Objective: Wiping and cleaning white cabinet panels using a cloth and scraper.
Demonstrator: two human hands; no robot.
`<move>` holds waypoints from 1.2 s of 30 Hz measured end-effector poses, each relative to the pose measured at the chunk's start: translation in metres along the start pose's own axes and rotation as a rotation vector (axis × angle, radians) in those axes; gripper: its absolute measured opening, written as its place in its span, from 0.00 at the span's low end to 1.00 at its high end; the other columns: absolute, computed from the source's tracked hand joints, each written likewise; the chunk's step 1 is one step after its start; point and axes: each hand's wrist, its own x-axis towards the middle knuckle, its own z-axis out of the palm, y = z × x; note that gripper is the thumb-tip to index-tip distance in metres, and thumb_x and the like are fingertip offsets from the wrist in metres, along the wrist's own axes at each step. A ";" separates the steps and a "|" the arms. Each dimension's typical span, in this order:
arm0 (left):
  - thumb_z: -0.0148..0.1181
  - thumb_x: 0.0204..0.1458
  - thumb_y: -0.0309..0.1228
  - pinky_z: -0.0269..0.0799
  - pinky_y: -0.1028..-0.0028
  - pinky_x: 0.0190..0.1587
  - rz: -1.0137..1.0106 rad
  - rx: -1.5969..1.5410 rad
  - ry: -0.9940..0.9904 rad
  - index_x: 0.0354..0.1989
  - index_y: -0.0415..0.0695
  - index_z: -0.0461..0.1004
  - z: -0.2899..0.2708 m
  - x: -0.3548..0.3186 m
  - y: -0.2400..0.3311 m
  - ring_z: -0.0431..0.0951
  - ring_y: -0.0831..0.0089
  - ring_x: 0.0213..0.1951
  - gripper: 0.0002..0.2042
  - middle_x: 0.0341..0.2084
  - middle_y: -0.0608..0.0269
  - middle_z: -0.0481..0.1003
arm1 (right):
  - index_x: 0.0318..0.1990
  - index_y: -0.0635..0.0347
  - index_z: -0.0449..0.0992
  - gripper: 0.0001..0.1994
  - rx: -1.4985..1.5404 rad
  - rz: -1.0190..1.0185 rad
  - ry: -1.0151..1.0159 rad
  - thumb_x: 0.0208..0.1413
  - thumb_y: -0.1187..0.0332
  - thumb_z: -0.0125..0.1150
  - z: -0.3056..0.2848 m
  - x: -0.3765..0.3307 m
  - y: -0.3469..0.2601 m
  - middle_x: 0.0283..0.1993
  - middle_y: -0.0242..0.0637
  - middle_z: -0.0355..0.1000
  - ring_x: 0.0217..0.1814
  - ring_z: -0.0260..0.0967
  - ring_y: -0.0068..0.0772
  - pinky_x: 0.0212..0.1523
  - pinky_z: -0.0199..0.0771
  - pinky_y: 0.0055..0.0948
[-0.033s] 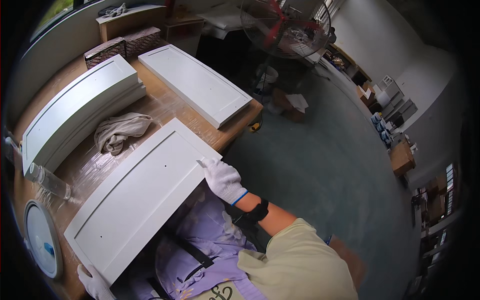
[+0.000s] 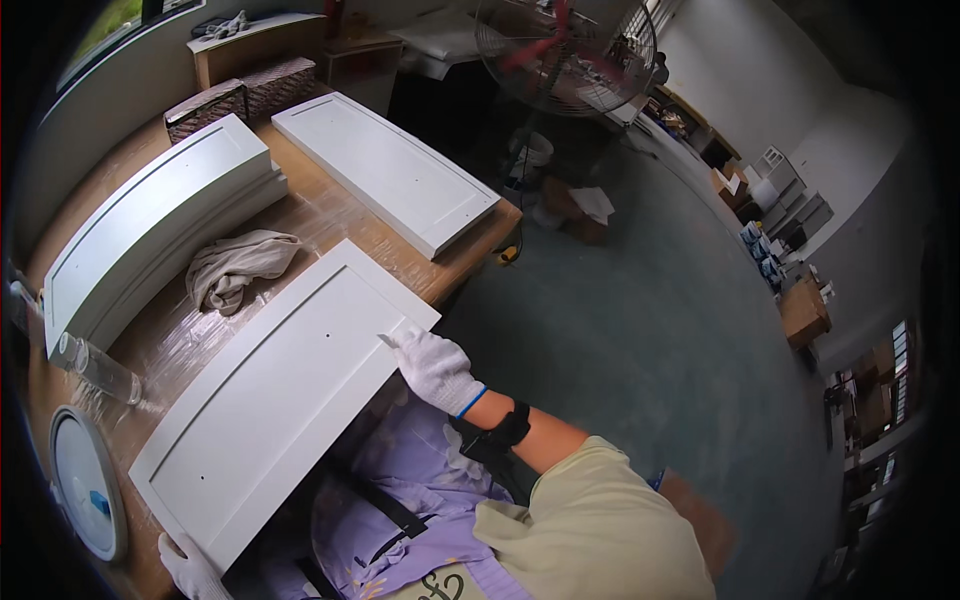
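Observation:
A white panel (image 2: 270,400) with a recessed centre and two small dark holes lies in front of me, its near edge at my lap. At its near left corner my left hand (image 2: 190,568), in a white knit glove, grips the edge; some of its fingers are out of sight. My right hand (image 2: 436,370), gloved too, is closed at the right end of the near edge. A small thin, pale flat piece (image 2: 387,341) sticks out from its fingertips over the panel's frame; its kind is unclear.
On the wooden table (image 2: 325,205) are a stack of white panels (image 2: 160,215), another white panel (image 2: 385,170), a crumpled cloth (image 2: 240,268), a clear bottle (image 2: 105,370) and a round lid (image 2: 88,485). A large fan (image 2: 565,50) stands beyond the table.
My right hand has slid a little left along the near edge of the panel, taking the thin piece away from the right corner. The left hand stays at its corner.

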 end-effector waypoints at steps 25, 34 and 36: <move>0.56 0.56 0.40 0.66 0.66 0.56 0.224 -0.086 0.079 0.58 0.40 0.66 0.019 0.032 0.013 0.72 0.58 0.53 0.24 0.52 0.52 0.70 | 0.42 0.63 0.68 0.10 -0.021 -0.587 0.059 0.53 0.72 0.49 0.024 -0.035 -0.107 0.29 0.43 0.69 0.25 0.73 0.38 0.22 0.74 0.35; 0.58 0.56 0.37 0.67 0.70 0.55 0.097 -0.342 0.043 0.54 0.39 0.70 0.015 0.033 0.008 0.74 0.67 0.50 0.20 0.49 0.54 0.74 | 0.48 0.55 0.70 0.12 -0.312 0.123 0.080 0.58 0.66 0.49 -0.003 0.029 0.009 0.35 0.43 0.70 0.31 0.74 0.45 0.29 0.76 0.41; 0.58 0.56 0.36 0.69 0.72 0.52 0.115 -0.340 0.065 0.54 0.39 0.71 0.019 0.038 0.002 0.75 0.70 0.46 0.20 0.47 0.57 0.75 | 0.46 0.56 0.69 0.10 -0.427 0.199 -0.010 0.58 0.66 0.49 -0.002 0.030 0.007 0.35 0.43 0.70 0.31 0.75 0.45 0.29 0.77 0.41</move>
